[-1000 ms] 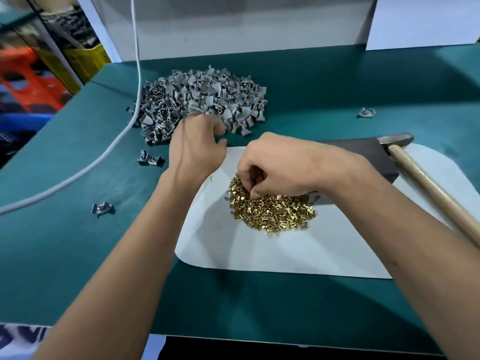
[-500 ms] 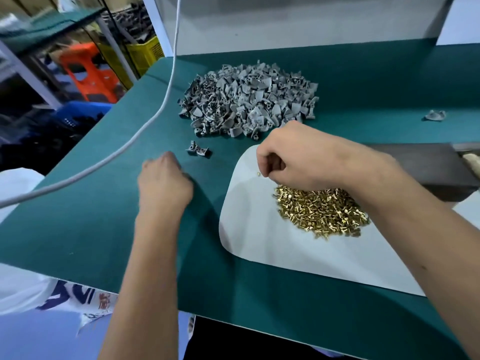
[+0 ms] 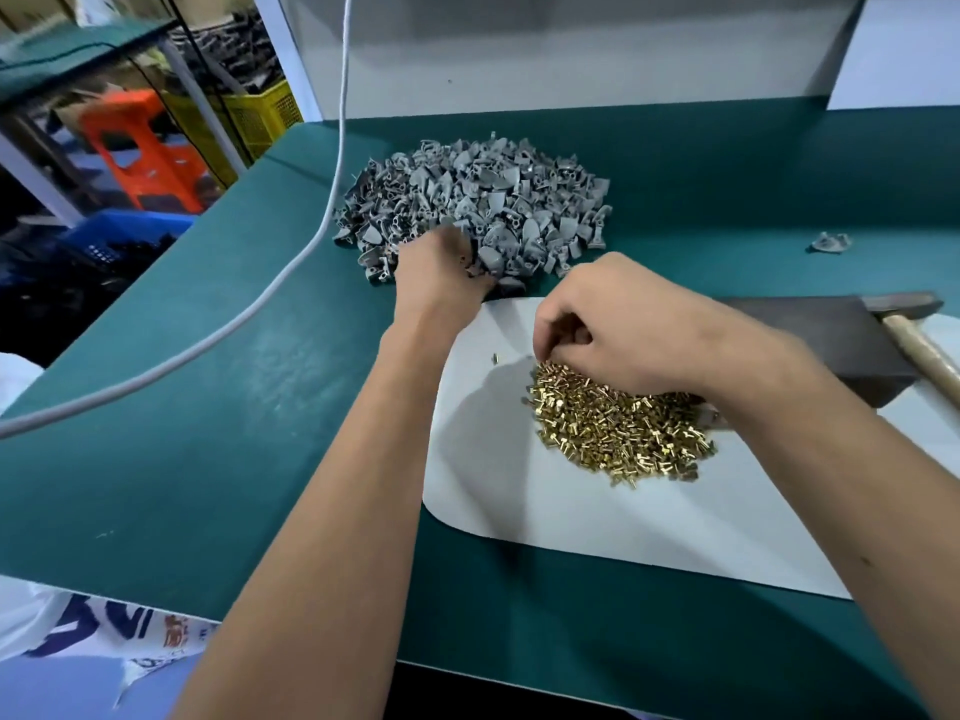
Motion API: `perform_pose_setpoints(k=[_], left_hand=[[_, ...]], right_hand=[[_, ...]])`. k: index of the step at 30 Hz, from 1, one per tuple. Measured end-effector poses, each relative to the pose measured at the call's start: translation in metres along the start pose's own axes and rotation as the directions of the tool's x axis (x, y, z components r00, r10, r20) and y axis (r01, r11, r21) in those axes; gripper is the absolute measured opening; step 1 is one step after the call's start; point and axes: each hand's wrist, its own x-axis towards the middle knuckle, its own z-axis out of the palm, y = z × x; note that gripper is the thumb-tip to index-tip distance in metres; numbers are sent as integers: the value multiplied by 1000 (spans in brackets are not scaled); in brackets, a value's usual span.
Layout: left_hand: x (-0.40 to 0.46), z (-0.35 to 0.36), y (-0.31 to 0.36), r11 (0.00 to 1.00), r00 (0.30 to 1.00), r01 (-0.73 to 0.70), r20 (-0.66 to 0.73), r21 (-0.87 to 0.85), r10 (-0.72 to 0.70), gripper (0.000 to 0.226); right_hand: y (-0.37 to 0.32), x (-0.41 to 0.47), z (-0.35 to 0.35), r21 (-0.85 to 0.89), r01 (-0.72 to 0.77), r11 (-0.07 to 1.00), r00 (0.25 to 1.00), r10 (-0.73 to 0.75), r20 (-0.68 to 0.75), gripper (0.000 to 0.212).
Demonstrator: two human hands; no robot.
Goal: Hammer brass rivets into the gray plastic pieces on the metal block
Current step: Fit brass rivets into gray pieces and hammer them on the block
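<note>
You're at the picking step: your left hand [image 3: 441, 275] digs curled fingers into the heap of gray plastic pieces [image 3: 478, 200], grip unclear, your right hand [image 3: 618, 330] pinches among loose brass rivets [image 3: 618, 428]; next, seat both on the dark metal block [image 3: 831, 340] beside the wooden-handled hammer [image 3: 914, 330].

One hammer [image 3: 911, 332], one metal block [image 3: 831, 345], two heaps [image 3: 478, 200] (uncountable pieces).

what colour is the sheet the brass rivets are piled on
White, a plain rounded-corner sheet under the brass rivets, on the teal tabletop. The head view shows it.
</note>
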Motion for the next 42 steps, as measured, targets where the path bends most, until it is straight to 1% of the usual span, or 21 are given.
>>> perform_pose_setpoints(k=[2, 3, 4, 6, 7, 9, 12, 13, 15, 16, 18, 22, 25, 27, 30, 32, 35, 39, 42], left_hand=[[-1, 7, 5, 997, 1000, 23, -4, -73, -23, 46], [-2, 8, 5, 994, 999, 27, -15, -111, -28, 48], [-3, 8, 5, 994, 999, 12, -48, -113, -18, 47], [-8, 6, 7, 998, 986, -58, -160, -20, 54, 34], [-11, 4, 12, 996, 975, -90, -205, -12, 86, 26], [-19, 5, 27, 985, 969, -136, -223, -102, 111, 16], [-35, 20, 60, 937, 985, -140, -142, -321, 98, 16], [-40, 27, 72, 899, 991, -125, -89, -420, 96, 16], [-50, 42, 93, 785, 992, -83, 27, -614, 126, 13], [-53, 47, 101, 735, 986, -73, 64, -674, 157, 12], [-57, 57, 113, 680, 972, -78, 96, -729, 214, 9], [-61, 68, 114, 637, 944, -112, 120, -762, 309, 12], [-63, 70, 110, 619, 901, -151, 150, -771, 407, 16], [-65, 67, 109, 612, 873, -212, 133, -762, 469, 23], [-68, 64, 110, 597, 847, -270, 109, -755, 520, 38], [-70, 64, 109, 595, 843, -265, 117, -758, 525, 44], [-73, 67, 108, 616, 857, -233, 141, -753, 496, 51], [-75, 70, 110, 597, 866, -204, 140, -776, 479, 51], [-77, 72, 111, 592, 867, -209, 133, -779, 481, 50]], right_hand=[[5, -4, -2, 1, -11, 1000, 999, 11, -39, 26], [7, -6, -3, 6, -15, 1000, 997, 15, -69, 25], [9, -8, -4, 18, -20, 1000, 994, 22, -107, 23], [14, -14, -7, 63, -40, 997, 980, 51, -194, 19], [18, -18, -8, 90, -53, 995, 969, 73, -237, 18], [26, -26, -11, 141, -84, 987, 945, 123, -302, 18], [42, -42, -15, 191, -119, 974, 907, 185, -378, 20], [47, -48, -17, 202, -126, 971, 886, 202, -418, 19], [59, -61, -20, 228, -133, 964, 829, 235, -507, 17], [64, -67, -22, 253, -130, 959, 798, 253, -547, 17], [75, -77, -24, 305, -123, 944, 741, 292, -605, 16], [88, -86, -23, 364, -112, 925, 675, 339, -655, 11], [93, -86, -17, 375, -108, 921, 642, 353, -681, 4], [94, -85, -12, 376, -111, 920, 627, 358, -691, 4], [94, -83, -8, 384, -111, 917, 605, 369, -706, 6], [93, -82, -6, 398, -107, 911, 599, 379, -706, 5], [93, -80, -3, 428, -112, 897, 600, 404, -691, 7], [92, -80, -3, 400, -146, 905, 601, 402, -691, 6], [92, -80, -2, 400, -172, 900, 596, 418, -685, 6]])
